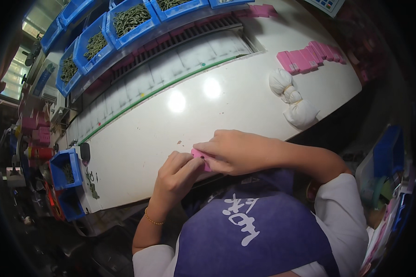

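Near the front edge of the white table, both hands meet at a small pink block [200, 153] with dark spots on its face. My left hand [174, 176] closes on it from the left, fingertips pressed to its near side. From the right, my right hand [238, 151] grips the same block between thumb and fingers, partly covering it. Whether it is one piece or two halves cannot be made out.
Similar pink blocks [305, 59] stand in a row at the far right, beside a tied white cloth bundle [291, 99]. Blue bins [132, 21] of greenish pieces line the back, above a green-edged strip [157, 94]. A smaller blue bin [65, 170] sits at left.
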`<state>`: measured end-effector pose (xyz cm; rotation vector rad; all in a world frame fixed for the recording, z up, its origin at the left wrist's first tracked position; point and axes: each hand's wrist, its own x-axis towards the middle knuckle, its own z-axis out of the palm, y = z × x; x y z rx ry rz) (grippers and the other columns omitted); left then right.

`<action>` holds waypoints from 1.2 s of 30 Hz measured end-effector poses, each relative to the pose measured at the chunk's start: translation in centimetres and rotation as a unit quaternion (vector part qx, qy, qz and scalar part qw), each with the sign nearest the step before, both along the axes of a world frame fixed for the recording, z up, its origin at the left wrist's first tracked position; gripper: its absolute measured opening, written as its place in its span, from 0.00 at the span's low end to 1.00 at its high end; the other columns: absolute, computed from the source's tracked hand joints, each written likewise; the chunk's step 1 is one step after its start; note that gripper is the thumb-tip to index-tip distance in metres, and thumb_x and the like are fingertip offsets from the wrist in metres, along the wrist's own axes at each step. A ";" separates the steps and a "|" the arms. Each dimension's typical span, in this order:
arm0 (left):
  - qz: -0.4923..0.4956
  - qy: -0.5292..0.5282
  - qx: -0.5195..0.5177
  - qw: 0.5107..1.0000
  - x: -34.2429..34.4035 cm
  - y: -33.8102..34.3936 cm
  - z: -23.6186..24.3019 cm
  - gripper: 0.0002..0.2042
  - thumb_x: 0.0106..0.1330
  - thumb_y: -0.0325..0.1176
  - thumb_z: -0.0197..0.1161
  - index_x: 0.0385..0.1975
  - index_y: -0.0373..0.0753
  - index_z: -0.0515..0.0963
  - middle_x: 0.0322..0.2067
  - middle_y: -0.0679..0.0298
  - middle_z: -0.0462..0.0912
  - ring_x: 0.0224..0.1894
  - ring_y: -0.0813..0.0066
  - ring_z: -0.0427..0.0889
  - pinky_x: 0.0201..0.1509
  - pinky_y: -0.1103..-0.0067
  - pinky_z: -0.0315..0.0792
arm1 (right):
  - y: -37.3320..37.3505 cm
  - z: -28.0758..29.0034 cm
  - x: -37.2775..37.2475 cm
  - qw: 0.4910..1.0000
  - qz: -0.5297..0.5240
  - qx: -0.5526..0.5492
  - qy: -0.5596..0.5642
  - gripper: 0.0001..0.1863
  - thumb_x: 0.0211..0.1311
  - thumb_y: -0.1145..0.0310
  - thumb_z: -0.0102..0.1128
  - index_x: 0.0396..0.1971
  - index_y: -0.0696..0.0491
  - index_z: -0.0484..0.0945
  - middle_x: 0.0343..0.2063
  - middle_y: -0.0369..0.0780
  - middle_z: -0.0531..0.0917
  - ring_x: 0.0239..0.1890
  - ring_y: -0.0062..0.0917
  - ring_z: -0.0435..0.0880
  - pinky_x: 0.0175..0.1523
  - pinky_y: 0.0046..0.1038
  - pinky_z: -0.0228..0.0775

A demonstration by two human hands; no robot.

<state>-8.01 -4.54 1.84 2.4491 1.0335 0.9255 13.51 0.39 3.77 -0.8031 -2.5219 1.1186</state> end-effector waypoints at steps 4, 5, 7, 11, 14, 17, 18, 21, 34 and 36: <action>0.013 -0.003 0.012 1.000 0.1 -0.2 -0.4 0.13 0.50 0.20 0.70 0.36 0.35 0.79 0.31 0.60 0.77 0.30 0.63 0.76 0.33 0.73 0.72 | 1.5 0.9 -0.4 0.990 0.043 -0.113 -0.071 0.13 0.62 0.67 0.57 0.41 0.60 0.75 0.29 0.52 0.81 0.34 0.46 0.80 0.41 0.44 0.71; 0.014 -0.004 0.015 1.000 0.1 -0.2 -0.5 0.13 0.49 0.20 0.71 0.36 0.35 0.79 0.31 0.60 0.77 0.30 0.63 0.75 0.33 0.73 0.72 | 1.7 1.3 -0.8 0.990 0.042 -0.115 -0.069 0.13 0.62 0.67 0.57 0.41 0.60 0.75 0.29 0.52 0.81 0.34 0.46 0.80 0.41 0.44 0.71; 0.016 -0.001 0.015 1.000 0.1 -0.3 -0.5 0.13 0.49 0.20 0.71 0.36 0.33 0.79 0.31 0.60 0.77 0.30 0.63 0.75 0.33 0.73 0.72 | 1.9 2.5 -1.7 0.979 0.065 -0.107 -0.157 0.16 0.61 0.68 0.57 0.45 0.62 0.74 0.29 0.53 0.81 0.36 0.46 0.80 0.39 0.44 0.73; 0.014 0.006 0.023 1.000 0.0 -0.2 -0.5 0.13 0.49 0.19 0.70 0.36 0.30 0.79 0.31 0.58 0.77 0.30 0.62 0.75 0.32 0.73 0.72 | 0.1 0.4 -2.2 0.988 0.066 0.080 -0.114 0.21 0.61 0.69 0.57 0.51 0.66 0.70 0.29 0.54 0.81 0.37 0.47 0.80 0.39 0.43 0.76; 0.018 -0.003 0.027 0.999 0.1 -0.4 -1.0 0.13 0.50 0.18 0.69 0.36 0.28 0.79 0.32 0.58 0.78 0.30 0.63 0.76 0.31 0.73 0.72 | 0.2 0.4 -2.2 0.986 0.077 0.079 -0.129 0.25 0.62 0.69 0.57 0.55 0.69 0.66 0.31 0.54 0.81 0.39 0.47 0.80 0.41 0.42 0.78; 0.015 -0.001 0.036 0.999 0.2 -0.5 -1.3 0.13 0.50 0.18 0.68 0.37 0.28 0.79 0.32 0.58 0.78 0.31 0.63 0.77 0.31 0.73 0.73 | 0.4 0.4 -1.8 0.992 0.069 0.043 -0.097 0.25 0.64 0.68 0.57 0.56 0.68 0.66 0.32 0.55 0.81 0.41 0.47 0.79 0.42 0.42 0.77; 0.015 -0.001 0.035 0.999 0.2 -0.6 -1.2 0.13 0.50 0.18 0.68 0.37 0.28 0.79 0.32 0.58 0.78 0.31 0.63 0.77 0.31 0.73 0.73 | 0.5 0.6 -1.7 0.992 0.074 0.026 -0.100 0.26 0.64 0.68 0.57 0.57 0.67 0.65 0.33 0.55 0.81 0.42 0.47 0.79 0.43 0.42 0.76; 0.015 0.015 0.039 0.999 0.0 -0.8 -0.9 0.13 0.51 0.17 0.67 0.38 0.27 0.79 0.32 0.58 0.78 0.31 0.63 0.78 0.31 0.73 0.74 | 1.1 0.4 -1.5 0.992 0.076 -0.025 -0.097 0.27 0.65 0.67 0.56 0.59 0.67 0.65 0.36 0.54 0.82 0.42 0.48 0.79 0.47 0.43 0.75; 0.024 -0.010 0.057 0.998 -0.3 -1.5 -2.1 0.15 0.50 0.16 0.68 0.40 0.30 0.80 0.33 0.59 0.77 0.31 0.64 0.78 0.32 0.73 0.75 | 2.7 0.8 0.1 0.973 0.089 -0.205 -0.055 0.22 0.71 0.65 0.49 0.61 0.59 0.69 0.37 0.51 0.82 0.38 0.43 0.78 0.46 0.38 0.70; 0.030 -0.018 0.062 0.997 -0.2 -1.6 -2.2 0.16 0.49 0.16 0.68 0.40 0.30 0.80 0.33 0.59 0.77 0.32 0.63 0.78 0.32 0.73 0.75 | 2.2 0.5 0.2 0.980 0.072 -0.183 -0.042 0.22 0.72 0.64 0.49 0.62 0.58 0.68 0.37 0.51 0.81 0.37 0.42 0.78 0.46 0.38 0.70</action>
